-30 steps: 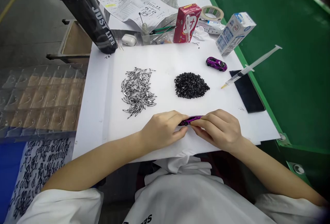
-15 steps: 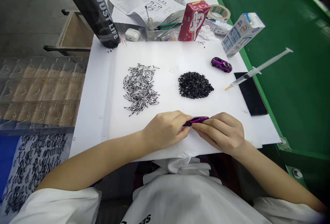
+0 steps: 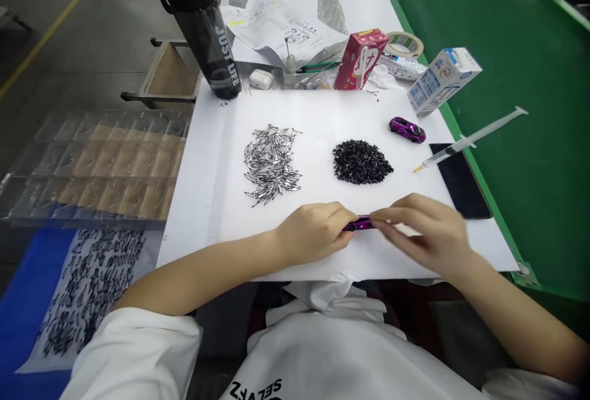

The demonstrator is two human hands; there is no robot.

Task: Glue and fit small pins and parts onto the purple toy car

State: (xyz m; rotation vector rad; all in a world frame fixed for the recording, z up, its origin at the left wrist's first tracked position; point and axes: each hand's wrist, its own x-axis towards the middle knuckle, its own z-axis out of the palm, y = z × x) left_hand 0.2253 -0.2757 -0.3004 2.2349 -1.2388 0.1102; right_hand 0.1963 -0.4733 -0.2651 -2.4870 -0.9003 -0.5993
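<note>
My left hand (image 3: 316,233) is closed around a small purple toy car (image 3: 358,224) near the front edge of the white board (image 3: 318,111). My right hand (image 3: 431,237) is at the car's right end, its fingers blurred by motion and partly lifted. Beyond the hands lie a pile of shiny metal parts (image 3: 271,163) and a pile of small black parts (image 3: 362,162). A second purple toy car (image 3: 407,129) rests at the right of the board.
A syringe (image 3: 470,140) lies over a black phone (image 3: 461,185) at the right edge, beside green surface. At the back stand a black bottle (image 3: 207,25), red carton (image 3: 360,59), white carton (image 3: 443,80), tape roll (image 3: 404,45) and papers. Clear blister trays (image 3: 92,166) sit left.
The camera view shifted, so everything sits further right and lower. My right hand has loosened and moved slightly right off the car; my left hand still holds it.
</note>
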